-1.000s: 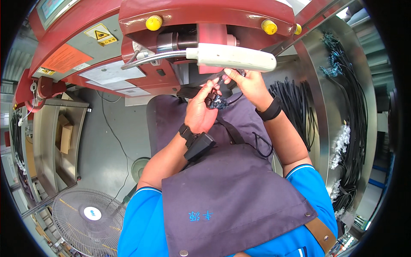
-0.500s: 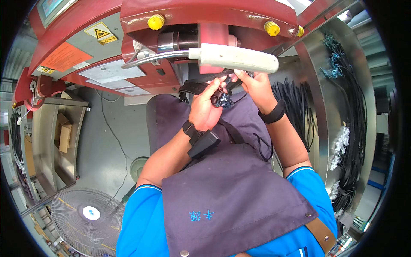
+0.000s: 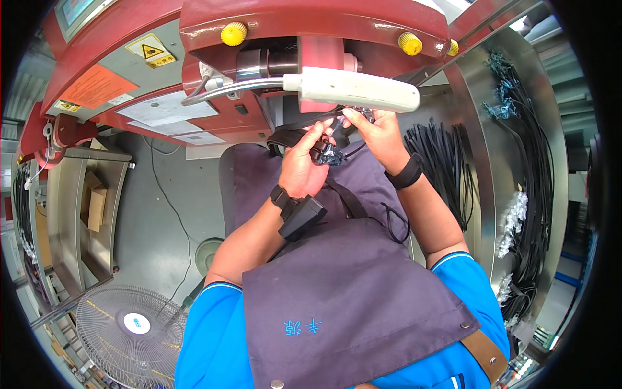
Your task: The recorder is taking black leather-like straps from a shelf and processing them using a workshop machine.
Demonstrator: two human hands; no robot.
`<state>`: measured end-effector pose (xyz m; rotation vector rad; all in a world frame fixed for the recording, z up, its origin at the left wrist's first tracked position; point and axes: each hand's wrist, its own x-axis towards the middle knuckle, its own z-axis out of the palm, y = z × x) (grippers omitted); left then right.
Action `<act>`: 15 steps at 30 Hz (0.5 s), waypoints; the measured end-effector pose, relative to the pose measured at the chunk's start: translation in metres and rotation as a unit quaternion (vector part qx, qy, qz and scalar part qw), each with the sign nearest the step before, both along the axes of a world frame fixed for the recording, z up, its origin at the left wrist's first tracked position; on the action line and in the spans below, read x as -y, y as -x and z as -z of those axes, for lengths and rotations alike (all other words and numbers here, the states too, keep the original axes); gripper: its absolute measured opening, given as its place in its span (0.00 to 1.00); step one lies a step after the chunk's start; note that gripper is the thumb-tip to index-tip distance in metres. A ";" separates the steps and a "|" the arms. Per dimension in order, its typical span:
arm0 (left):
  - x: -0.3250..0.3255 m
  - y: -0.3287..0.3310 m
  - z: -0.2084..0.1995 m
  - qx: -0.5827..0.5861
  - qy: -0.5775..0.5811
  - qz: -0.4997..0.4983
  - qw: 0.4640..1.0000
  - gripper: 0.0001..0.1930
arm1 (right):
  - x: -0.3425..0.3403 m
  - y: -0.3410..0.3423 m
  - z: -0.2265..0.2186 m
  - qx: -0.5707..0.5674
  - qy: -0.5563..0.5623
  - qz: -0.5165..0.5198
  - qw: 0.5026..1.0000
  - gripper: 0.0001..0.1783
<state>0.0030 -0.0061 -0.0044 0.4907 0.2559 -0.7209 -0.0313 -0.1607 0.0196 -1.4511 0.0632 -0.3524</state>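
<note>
The strap point(image 3: 288, 137) is at the upper middle of the frame, just under the white lamp point(image 3: 363, 89), with a film-wrapped piece point(image 3: 332, 155) hanging by it. The left hand point(image 3: 303, 170) grasps the strap and this piece with curled fingers; the right hand point(image 3: 381, 136) pinches the strap between thumb and fingers near the lamp's lower edge. The fingers overlap, so the exact grip cannot be told.

The likeliest trouble is a slip: the film looks slick and crumpled, and a pull from the right hand could drag the piece out of the left or tear the film. The strap bends in a loop left of the fingers, so it could twist or fold under itself if fed unevenly.

The lamp covers part of the space above the fingertips; raising either hand could knock it, and it could hide a misplaced edge. The red machine point(image 3: 311, 23) stands close at the top of the frame; whether it runs cannot be told, but fingers straying upward could be pinched if it did. The thin cord point(image 3: 398, 227) looped on the apron point(image 3: 337, 279), right of centre, could snag the right forearm.
</note>
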 end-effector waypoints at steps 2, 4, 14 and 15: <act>-0.001 -0.001 0.001 0.004 0.003 0.001 1.000 0.04 | 0.000 -0.001 0.002 0.000 0.001 -0.001 1.000 0.12; -0.001 -0.001 0.001 0.008 0.006 0.001 1.000 0.04 | 0.000 -0.002 0.003 0.000 0.002 -0.003 1.000 0.12; 0.001 -0.003 0.000 0.008 0.012 -0.005 1.000 0.04 | -0.001 -0.004 -0.002 -0.004 0.025 0.011 1.000 0.11; 0.001 -0.003 -0.001 0.009 0.015 -0.005 1.000 0.04 | -0.001 -0.004 -0.003 0.000 0.023 0.017 1.000 0.11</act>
